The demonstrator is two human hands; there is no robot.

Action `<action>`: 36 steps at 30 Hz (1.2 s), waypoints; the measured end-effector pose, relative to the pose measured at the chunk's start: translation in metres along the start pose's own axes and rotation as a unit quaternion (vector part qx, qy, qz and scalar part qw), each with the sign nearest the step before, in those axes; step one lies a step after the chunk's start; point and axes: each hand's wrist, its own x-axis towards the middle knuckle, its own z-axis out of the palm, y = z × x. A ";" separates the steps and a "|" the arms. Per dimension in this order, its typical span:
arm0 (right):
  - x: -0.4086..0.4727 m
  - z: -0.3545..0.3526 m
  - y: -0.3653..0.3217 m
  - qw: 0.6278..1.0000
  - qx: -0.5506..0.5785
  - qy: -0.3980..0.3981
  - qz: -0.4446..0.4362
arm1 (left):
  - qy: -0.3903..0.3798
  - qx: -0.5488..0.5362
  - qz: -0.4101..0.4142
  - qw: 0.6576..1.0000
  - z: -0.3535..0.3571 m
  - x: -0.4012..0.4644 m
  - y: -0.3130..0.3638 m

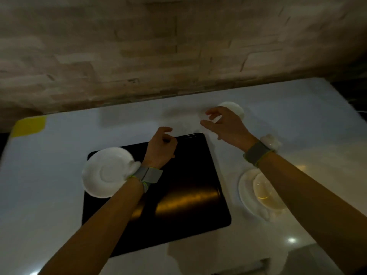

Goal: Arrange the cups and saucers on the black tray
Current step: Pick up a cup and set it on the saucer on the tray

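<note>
A black tray (178, 195) lies in the middle of the white table. A white saucer (105, 171) rests on the tray's left edge, partly overhanging it. My left hand (161, 148) hovers over the tray's far part, fingers curled, holding nothing. My right hand (222, 124) reaches beyond the tray's far right corner, fingers spread just in front of a white cup (234, 109), apart from it as far as I can tell. Right of the tray a cup (266, 193) sits on a saucer (246, 189). Another white cup (271, 142) shows behind my right wrist.
The white table (59, 205) ends at a brick wall (158, 46) at the back. A yellow patch (28, 126) marks the table's far left corner. The table's right edge drops off into darkness near the frame's right side.
</note>
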 end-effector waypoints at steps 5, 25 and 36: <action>0.010 -0.048 0.032 0.998 -0.019 0.056 0.017 | -0.059 -0.008 -0.031 0.998 0.047 0.032 0.025; 0.048 -0.067 0.116 0.997 -0.007 -0.013 0.075 | -0.046 -0.056 -0.061 0.995 0.139 0.091 0.027; 0.055 -0.060 0.117 0.997 0.043 -0.008 0.064 | -0.054 -0.094 -0.077 0.991 0.135 0.101 0.029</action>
